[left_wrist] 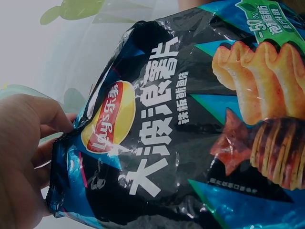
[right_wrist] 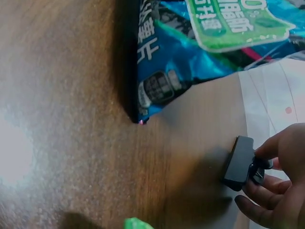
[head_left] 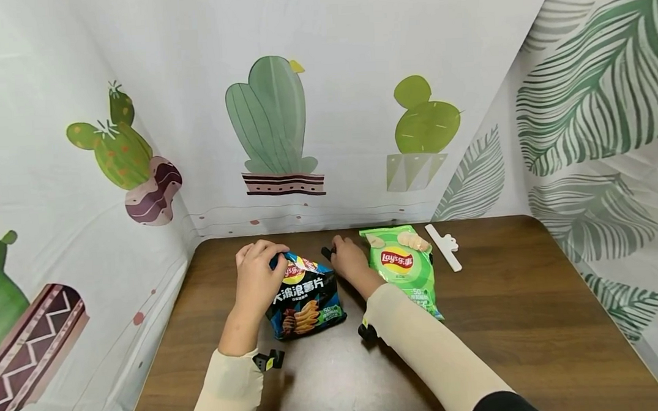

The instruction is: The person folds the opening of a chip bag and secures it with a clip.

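A black and blue Lay's chip bag (head_left: 305, 298) stands tilted on the wooden table, its printed front toward me. My left hand (head_left: 259, 273) pinches its top left corner between thumb and fingers, as the left wrist view shows closely (left_wrist: 164, 119). To the right of that bag, my right hand (head_left: 349, 260) holds a black bag clip (right_wrist: 240, 163) by its handle, between thumb and fingers. In the right wrist view the clip is over the table, apart from the bag's lower corner.
A green Lay's chip bag (head_left: 400, 267) lies on the table (head_left: 505, 320) beside my right forearm. Right of it lies a white bag clip (head_left: 445, 247). A cloth backdrop (head_left: 352, 106) with cactus prints hangs behind the table's far edge.
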Tool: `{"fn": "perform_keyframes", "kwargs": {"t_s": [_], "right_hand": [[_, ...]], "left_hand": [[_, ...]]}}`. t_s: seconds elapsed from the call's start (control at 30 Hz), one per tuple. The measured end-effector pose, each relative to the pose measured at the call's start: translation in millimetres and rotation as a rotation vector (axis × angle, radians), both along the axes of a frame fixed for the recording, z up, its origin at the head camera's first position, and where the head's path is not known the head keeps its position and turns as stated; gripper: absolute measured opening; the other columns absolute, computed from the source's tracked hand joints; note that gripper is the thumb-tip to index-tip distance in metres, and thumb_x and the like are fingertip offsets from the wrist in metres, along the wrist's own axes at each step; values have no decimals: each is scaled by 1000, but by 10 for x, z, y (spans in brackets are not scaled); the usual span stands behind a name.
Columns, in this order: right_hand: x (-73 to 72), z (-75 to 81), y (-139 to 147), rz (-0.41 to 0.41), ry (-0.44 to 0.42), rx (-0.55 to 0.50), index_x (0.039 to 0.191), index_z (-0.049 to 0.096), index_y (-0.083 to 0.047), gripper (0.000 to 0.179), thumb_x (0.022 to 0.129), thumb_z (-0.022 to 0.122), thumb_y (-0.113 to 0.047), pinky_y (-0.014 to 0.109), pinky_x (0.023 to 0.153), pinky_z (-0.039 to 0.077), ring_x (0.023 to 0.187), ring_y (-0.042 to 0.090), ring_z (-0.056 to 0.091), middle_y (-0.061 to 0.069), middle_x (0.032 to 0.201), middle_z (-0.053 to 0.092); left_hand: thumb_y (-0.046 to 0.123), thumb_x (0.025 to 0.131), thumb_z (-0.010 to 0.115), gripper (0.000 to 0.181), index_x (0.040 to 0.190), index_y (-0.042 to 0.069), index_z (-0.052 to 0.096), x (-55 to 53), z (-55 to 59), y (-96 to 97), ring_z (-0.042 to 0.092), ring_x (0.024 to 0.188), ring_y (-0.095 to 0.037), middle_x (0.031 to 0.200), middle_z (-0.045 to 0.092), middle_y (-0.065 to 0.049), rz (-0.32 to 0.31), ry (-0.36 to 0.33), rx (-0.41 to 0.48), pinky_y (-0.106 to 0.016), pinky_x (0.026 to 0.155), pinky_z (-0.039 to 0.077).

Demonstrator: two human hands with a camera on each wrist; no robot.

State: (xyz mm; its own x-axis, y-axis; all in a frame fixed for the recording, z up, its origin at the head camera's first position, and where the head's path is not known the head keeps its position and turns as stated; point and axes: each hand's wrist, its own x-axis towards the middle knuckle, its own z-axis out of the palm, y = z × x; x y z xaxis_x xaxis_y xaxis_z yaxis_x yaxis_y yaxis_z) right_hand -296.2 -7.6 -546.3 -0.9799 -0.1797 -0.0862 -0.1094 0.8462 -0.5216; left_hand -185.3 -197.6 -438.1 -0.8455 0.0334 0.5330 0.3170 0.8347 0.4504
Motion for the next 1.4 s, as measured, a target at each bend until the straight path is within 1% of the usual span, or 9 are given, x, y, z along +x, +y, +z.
{"fn": "perform_keyframes", "kwargs": {"t_s": [0.2,0.37,0.5,0.67,0.9,1.03,1.2,1.27,1.4], "right_hand": [[51,46,-2,-4,-37,-53,140,52,-13,40,102,59,-25,46,96,54,114,32,65,15,138,57],[65,76,14,10,-52,-90,140,54,-8,43,101,61,-24,46,102,51,123,32,61,16,140,57],[80,97,26,18,-49,-114,135,59,-6,40,100,64,-25,46,101,52,121,32,62,16,136,60],[105,94,37,16,-52,-166,132,61,-9,35,101,63,-26,46,98,53,119,32,62,16,134,61],[159,108,55,20,-35,-224,132,62,-15,33,102,61,-25,44,87,55,107,30,67,13,129,68],[183,150,65,29,-25,-250,132,64,-18,32,102,61,-30,46,89,54,105,31,67,12,127,69],[207,197,74,28,-23,-299,131,65,-18,36,100,64,-35,44,87,54,99,26,66,9,117,70],[219,221,73,18,-20,-325,129,66,-16,37,98,67,-37,43,89,54,101,25,66,8,114,70],[259,292,67,4,-5,-358,123,69,-14,36,95,70,-38,44,94,54,109,24,67,7,117,72]], "left_hand": [[7,91,64,17,96,11,79,5,-4,-7,66,93,-25,98,71,-5,-1,7,0,-54,108,33],[7,91,63,17,96,10,79,3,-8,-16,66,92,-25,97,71,-5,-1,17,1,-54,107,34],[6,91,64,16,96,9,79,5,-1,-18,66,91,-26,97,71,-6,0,25,6,-54,106,34],[4,90,64,16,95,9,79,9,2,-20,66,91,-26,97,71,-6,3,30,6,-54,106,34],[5,89,64,16,95,10,79,7,-1,-16,66,91,-25,97,71,-6,1,24,3,-54,106,34],[5,90,64,16,95,9,79,14,8,-10,66,91,-25,97,71,-6,-1,26,7,-54,106,34],[5,90,65,16,96,9,79,26,25,2,66,92,-26,98,71,-7,-3,10,14,-54,107,33],[5,90,65,15,96,9,79,26,26,4,66,92,-27,98,71,-7,-1,5,14,-54,108,33],[5,90,66,15,96,9,79,25,18,-2,66,93,-27,99,71,-6,5,-2,17,-54,109,33]]}}
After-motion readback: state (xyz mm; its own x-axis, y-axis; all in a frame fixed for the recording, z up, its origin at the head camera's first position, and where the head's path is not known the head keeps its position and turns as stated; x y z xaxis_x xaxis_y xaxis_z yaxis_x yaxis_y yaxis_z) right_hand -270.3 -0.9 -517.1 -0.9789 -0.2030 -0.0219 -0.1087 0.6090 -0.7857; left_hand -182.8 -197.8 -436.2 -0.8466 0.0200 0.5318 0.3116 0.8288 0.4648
